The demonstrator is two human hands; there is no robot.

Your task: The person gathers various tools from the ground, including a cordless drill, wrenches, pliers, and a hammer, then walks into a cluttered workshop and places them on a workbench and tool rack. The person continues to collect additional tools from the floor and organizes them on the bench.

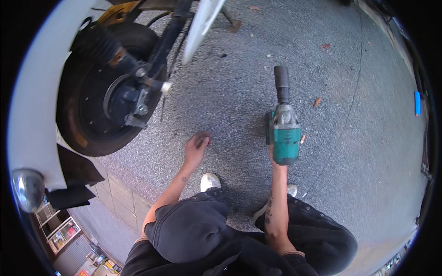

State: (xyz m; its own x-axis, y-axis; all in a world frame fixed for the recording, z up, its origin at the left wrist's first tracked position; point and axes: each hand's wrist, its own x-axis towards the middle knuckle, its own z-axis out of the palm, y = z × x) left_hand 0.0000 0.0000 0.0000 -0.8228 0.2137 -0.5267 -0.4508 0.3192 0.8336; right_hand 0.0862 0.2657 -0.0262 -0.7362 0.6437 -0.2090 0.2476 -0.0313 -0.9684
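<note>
**Impact wrench [286, 138] gripped in the right hand [272, 154], well to the right of the wheel [92, 134]**

The green-and-grey impact wrench is held over the asphalt [239, 92], well to the right of the wheel and apart from it. A long dark socket [282, 85] is fitted to its nose and is pointed away from the body. The handle is wrapped by the right hand, which is closed around it; most of the fingers are hidden beneath the tool.

The left hand [198, 141] is held nearer the wheel, just beyond its lower right side, without contact being made. Its fingers are curled, partly closed and darkly smudged; whether anything small is pinched in them cannot be told.

The wheel is fitted with a black tyre, and metal linkage [142, 103] is mounted over its hub. A shock absorber [103, 48] with a dark ribbed cover is set across the wheel's upper part. Below the wheel, black flaps [76, 175] are hung, and to their lower left a silver domed lamp [27, 189] is seen. A white pointed panel [200, 34] is placed to the wheel's upper right. A brown leaf [317, 102] is seen on the asphalt far to the wheel's right, beyond the tool.
</note>
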